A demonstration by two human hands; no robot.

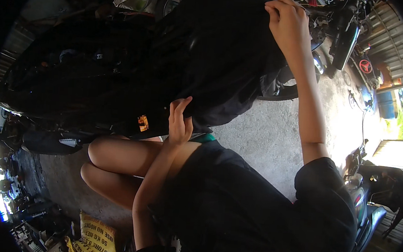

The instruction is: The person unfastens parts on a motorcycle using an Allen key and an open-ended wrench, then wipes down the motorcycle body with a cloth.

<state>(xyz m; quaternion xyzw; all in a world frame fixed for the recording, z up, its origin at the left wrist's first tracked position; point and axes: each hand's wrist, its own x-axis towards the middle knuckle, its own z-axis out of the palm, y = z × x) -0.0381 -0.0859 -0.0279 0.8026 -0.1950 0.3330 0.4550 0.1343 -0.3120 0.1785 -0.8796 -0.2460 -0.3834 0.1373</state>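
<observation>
A black cloth (pixel 230 57) with soft folds drapes over a dark motorcycle (pixel 58 81). At the upper right, my right hand (pixel 288 19) is stretched far out, its fingers bent and pinched at the cloth's far edge. My left hand (pixel 179 124) is beside the cloth's near side, just above my bent legs. Its fingers are partly extended and apart, and nothing shows between them. Whether its fingertips touch the cloth is hard to make out against the black.
A wheel (pixel 280 92) shows beyond the cloth. More motorcycles stand around, one with a blue-edged seat (pixel 368 234) at the lower right. A yellow printed sack (pixel 93 236) lies at the lower left. Grey concrete floor (pixel 253 125) stretches between.
</observation>
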